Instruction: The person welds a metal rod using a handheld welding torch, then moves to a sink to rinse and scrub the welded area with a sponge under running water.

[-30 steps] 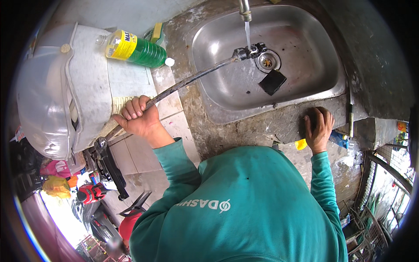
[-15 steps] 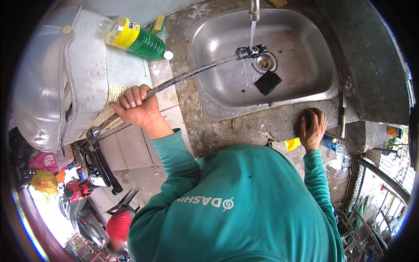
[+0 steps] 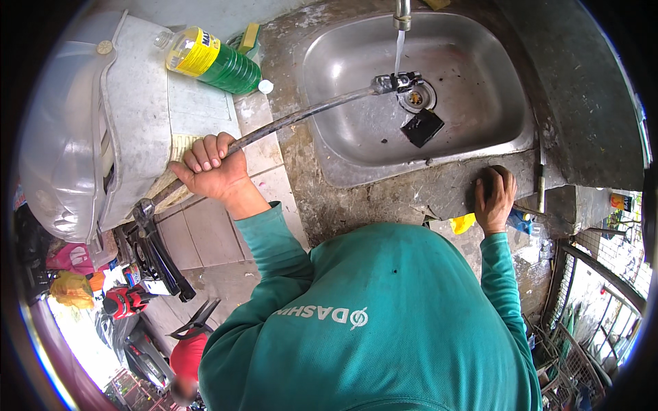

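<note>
My left hand (image 3: pixel 221 172) is closed around a long, dark, scuffed metal rod (image 3: pixel 301 116) that slants up to the right over the counter. At its far end a black jointed fitting (image 3: pixel 396 83) lies in the steel sink (image 3: pixel 480 75) beside the drain, with water from the faucet (image 3: pixel 401 17) running onto it. Beyond my left fist the rod reaches a dark metal joint (image 3: pixel 144 211). My right hand (image 3: pixel 495 198) rests on the counter's front edge, fingers slightly bent and thumb apart, holding nothing visible. A black square pad (image 3: pixel 422 128) lies below the drain.
A bottle of green liquid (image 3: pixel 223 61) lies on its side at the upper left, next to a yellow sponge (image 3: pixel 249 38). A clear plastic lidded container (image 3: pixel 62 137) stands at far left. A handled tool (image 3: pixel 541 185) lies by the counter's right end. Another person in red (image 3: pixel 186 356) is at lower left.
The view has shifted very slightly. Both hands keep their places: the left still grips the rod, the right still rests on the counter edge, and water keeps running.
</note>
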Demonstrator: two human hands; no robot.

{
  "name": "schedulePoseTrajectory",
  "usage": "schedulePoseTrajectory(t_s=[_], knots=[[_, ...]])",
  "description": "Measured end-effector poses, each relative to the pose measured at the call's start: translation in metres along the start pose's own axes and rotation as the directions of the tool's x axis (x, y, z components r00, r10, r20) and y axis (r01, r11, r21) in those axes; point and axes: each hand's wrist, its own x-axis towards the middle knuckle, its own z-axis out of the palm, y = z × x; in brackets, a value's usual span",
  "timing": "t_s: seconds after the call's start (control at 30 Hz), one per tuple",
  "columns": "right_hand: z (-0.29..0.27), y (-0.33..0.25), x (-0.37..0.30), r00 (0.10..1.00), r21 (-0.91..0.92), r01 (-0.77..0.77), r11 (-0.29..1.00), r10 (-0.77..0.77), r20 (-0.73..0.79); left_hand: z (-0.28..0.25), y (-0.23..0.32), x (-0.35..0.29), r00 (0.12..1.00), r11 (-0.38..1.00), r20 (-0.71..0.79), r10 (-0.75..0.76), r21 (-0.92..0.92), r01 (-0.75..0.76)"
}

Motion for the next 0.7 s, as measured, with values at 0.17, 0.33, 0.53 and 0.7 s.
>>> schedulePoseTrajectory(t_s=[0.17,0.33,0.53,0.7], knots=[[0.001,0.001,0.0,1.0,0.007,-0.005,1.0,0.004,0.004,0.0,-0.001,0.0,1.0,1.0,0.015,-0.01,-0.006,0.01],[0.001,0.001,0.0,1.0,0.003,0.003,1.0,-0.003,-0.004,0.008,-0.009,0.0,0.999,1.0,0.043,-0.01,-0.007,0.01],[0.001,0.001,0.001,1.0,0.025,-0.003,1.0,0.003,-0.017,0.022,-0.032,0.001,0.999,1.0,0.039,-0.008,0.026,0.007],[0.001,0.0,0.0,1.0,0.028,-0.005,1.0,0.006,-0.028,0.036,-0.048,0.003,0.999,0.998,0.044,-0.01,0.068,0.007]])
